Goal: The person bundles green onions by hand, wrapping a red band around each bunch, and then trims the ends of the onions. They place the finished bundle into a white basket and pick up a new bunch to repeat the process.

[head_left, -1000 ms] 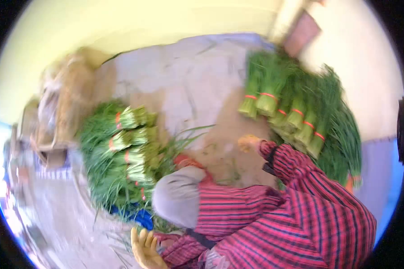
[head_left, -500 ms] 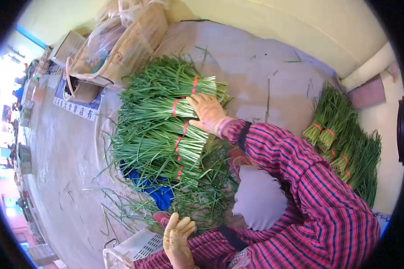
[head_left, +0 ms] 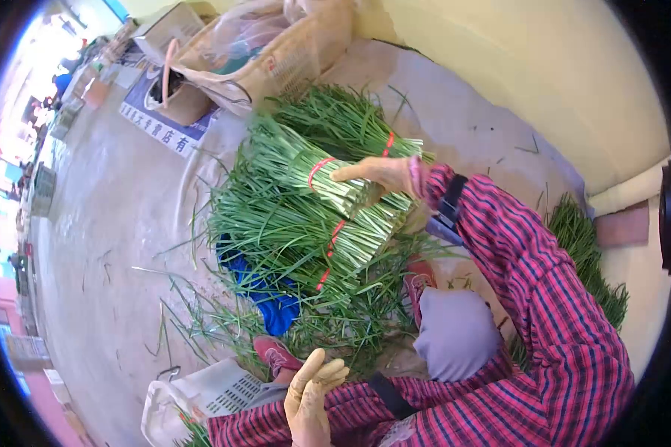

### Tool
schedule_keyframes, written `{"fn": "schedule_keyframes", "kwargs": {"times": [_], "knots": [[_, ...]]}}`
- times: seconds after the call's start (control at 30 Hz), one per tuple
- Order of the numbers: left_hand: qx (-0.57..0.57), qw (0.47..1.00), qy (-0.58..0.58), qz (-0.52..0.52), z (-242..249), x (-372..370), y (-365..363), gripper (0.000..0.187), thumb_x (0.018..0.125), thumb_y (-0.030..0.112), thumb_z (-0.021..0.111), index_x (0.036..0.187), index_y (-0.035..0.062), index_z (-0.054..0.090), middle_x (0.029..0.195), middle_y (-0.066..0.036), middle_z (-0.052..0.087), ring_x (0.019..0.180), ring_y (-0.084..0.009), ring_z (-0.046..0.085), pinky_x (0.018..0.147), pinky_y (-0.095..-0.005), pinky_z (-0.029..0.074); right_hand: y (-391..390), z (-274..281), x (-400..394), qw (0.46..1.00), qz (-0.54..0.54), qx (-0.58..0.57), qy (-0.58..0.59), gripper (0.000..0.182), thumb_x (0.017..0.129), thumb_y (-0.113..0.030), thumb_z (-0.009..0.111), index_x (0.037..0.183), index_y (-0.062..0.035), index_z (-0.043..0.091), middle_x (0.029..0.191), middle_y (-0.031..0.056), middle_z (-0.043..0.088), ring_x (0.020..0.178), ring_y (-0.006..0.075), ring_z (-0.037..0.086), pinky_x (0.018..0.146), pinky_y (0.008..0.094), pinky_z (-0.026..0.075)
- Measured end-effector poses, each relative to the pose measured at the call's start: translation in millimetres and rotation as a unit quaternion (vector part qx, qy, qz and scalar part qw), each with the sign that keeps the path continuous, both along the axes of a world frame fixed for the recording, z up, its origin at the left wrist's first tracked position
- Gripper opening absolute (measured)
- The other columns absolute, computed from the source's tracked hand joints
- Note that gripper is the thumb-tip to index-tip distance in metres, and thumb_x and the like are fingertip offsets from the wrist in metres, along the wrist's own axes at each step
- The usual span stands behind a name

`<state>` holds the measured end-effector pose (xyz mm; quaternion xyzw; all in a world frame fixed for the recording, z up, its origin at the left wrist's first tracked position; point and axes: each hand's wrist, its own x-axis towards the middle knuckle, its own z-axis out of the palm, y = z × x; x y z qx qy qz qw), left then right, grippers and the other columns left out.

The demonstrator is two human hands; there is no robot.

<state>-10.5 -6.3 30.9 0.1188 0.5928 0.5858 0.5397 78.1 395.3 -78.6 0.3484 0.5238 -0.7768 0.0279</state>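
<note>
My right hand [head_left: 386, 176], in a pale glove, is closed around the cut stem end of a bunch of garlic chives [head_left: 291, 162] tied with a red band. That bunch is tilted above the pile, its leaf tips blurred. Under and beside it lie more banded bunches, one farther back [head_left: 335, 119] and others in front [head_left: 306, 231]. My left hand [head_left: 309, 406], also gloved, is held up near the bottom edge, fingers stretched out and nothing in them. Loose leaves [head_left: 350, 335] and a blue cloth [head_left: 276, 313] lie below the pile.
A white plastic basket [head_left: 227, 391] with some greens stands beside my left arm. More chives [head_left: 585, 261] lie along the wall on the right. At the back are a large basket with plastic bags [head_left: 276, 56] and a small pail [head_left: 180, 103]. My red shoes [head_left: 276, 354] border the loose leaves.
My right hand, which rested on the pile, has taken hold of one bunch by the stems and raised it. The view has shifted; my left hand stays raised.
</note>
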Motion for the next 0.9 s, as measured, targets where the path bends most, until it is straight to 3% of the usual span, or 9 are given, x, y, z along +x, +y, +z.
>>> {"fn": "schedule_keyframes", "kwargs": {"times": [0.13, 0.33, 0.4, 0.5, 0.6, 0.67, 0.73, 0.8, 0.9], "knots": [[0.051, 0.999, -0.004, 0.0, -14.8, -0.7, -15.4, 0.056, 0.101, 0.034, 0.051, 0.14, -0.006, 0.043, 0.118, -0.022, 0.065, 0.103, -0.0291, 0.066, 0.092, -0.0378, 0.051, -82.4, 83.4, 25.2, 0.98, -0.118, -0.142, 0.076, 0.041, 0.094, -0.046, 0.06, 0.11, -0.0098, 0.068, 0.095, 0.0019, 0.073, 0.075, 0.0119, 0.068, 0.064, 0.0267, 0.054], [0.137, 0.987, -0.087, -0.002, -34.9, -7.0, -20.5, 0.061, 0.1, 0.041, 0.05, 0.142, -0.003, 0.042, 0.126, -0.02, 0.061, 0.111, -0.0277, 0.062, 0.095, -0.0402, 0.049, -191.6, 148.3, 76.9, 0.997, 0.04, -0.035, 0.055, 0.044, 0.095, -0.044, 0.06, 0.111, -0.0028, 0.067, 0.097, 0.0026, 0.07, 0.081, 0.0078, 0.063, 0.073, 0.0264, 0.049], [0.338, 0.865, -0.37, 0.014, -45.5, -12.2, -17.2, 0.056, 0.099, 0.037, 0.051, 0.14, 0.0003, 0.045, 0.133, -0.016, 0.057, 0.118, -0.0312, 0.058, 0.1, -0.0448, 0.047, -237.4, 158.9, 89.5, 0.996, 0.055, -0.06, 0.048, 0.046, 0.092, -0.035, 0.068, 0.123, -0.0016, 0.06, 0.108, 0.0029, 0.067, 0.094, 0.0089, 0.061, 0.083, 0.0267, 0.049], [0.297, 0.898, -0.275, 0.17, -0.4, -3.5, -26.9, 0.05, 0.097, 0.032, 0.053, 0.137, 0.003, 0.048, 0.136, -0.012, 0.055, 0.123, -0.032, 0.054, 0.106, -0.0471, 0.043, -292.9, 169.2, 101.8, 0.988, 0.14, -0.041, 0.043, 0.062, 0.093, -0.034, 0.068, 0.141, -0.0025, 0.045, 0.125, 0.0068, 0.06, 0.113, 0.0123, 0.054, 0.099, 0.0305, 0.043], [0.26, 0.904, -0.249, 0.229, -24.3, 1.1, -49.4, 0.049, 0.095, 0.028, 0.057, 0.136, 0.0032, 0.049, 0.135, -0.012, 0.056, 0.124, -0.0301, 0.053, 0.11, -0.046, 0.039, -316.2, 146.1, 103.4, 0.982, 0.177, 0.027, 0.066, 0.076, 0.093, -0.035, 0.067, 0.149, 0.0013, 0.031, 0.134, 0.0133, 0.055, 0.121, 0.0188, 0.052, 0.105, 0.0339, 0.039], [0.256, 0.921, -0.202, 0.214, -29.4, 4.5, -54.4, 0.056, 0.094, 0.036, 0.058, 0.138, 0.0032, 0.046, 0.136, -0.015, 0.054, 0.123, -0.0319, 0.054, 0.108, -0.0487, 0.041, -319.0, 127.6, 87.8, 0.978, 0.025, 0.16, 0.129, 0.084, 0.091, -0.035, 0.068, 0.15, 0.0054, 0.024, 0.138, 0.0198, 0.051, 0.126, 0.0232, 0.049, 0.106, 0.0345, 0.038], [0.239, 0.94, -0.151, 0.192, -27.4, 8.7, -56.3, 0.055, 0.092, 0.03, 0.061, 0.138, 0.0028, 0.046, 0.134, -0.014, 0.055, 0.122, -0.0304, 0.054, 0.106, -0.0475, 0.044, -323.3, 133.4, 59.9, 0.978, 0.01, 0.152, 0.143, 0.089, 0.09, -0.036, 0.07, 0.149, 0.009, 0.022, 0.141, 0.0251, 0.046, 0.13, 0.0262, 0.046, 0.107, 0.0347, 0.037], [0.232, 0.948, -0.124, 0.177, -25.3, 14.7, -54.4, 0.055, 0.092, 0.028, 0.062, 0.138, 0.0026, 0.046, 0.134, -0.014, 0.056, 0.121, -0.0297, 0.055, 0.104, -0.0468, 0.045, -335.2, 144.2, 29.8, 0.912, -0.051, 0.37, 0.166, 0.089, 0.087, -0.033, 0.073, 0.149, 0.0067, 0.023, 0.135, 0.0224, 0.053, 0.124, 0.0244, 0.051, 0.105, 0.0343, 0.04], [0.212, 0.959, -0.012, 0.19, -22.5, 17.7, -52.5, 0.055, 0.09, 0.024, 0.062, 0.137, 0.0023, 0.046, 0.133, -0.014, 0.056, 0.119, -0.0284, 0.056, 0.103, -0.0453, 0.046, -331.8, 134.9, 4.8, 0.935, -0.131, 0.281, 0.174, 0.083, 0.085, -0.027, 0.075, 0.147, 0.0036, 0.03, 0.128, 0.0161, 0.059, 0.116, 0.0214, 0.057, 0.1, 0.0328, 0.045]]}}
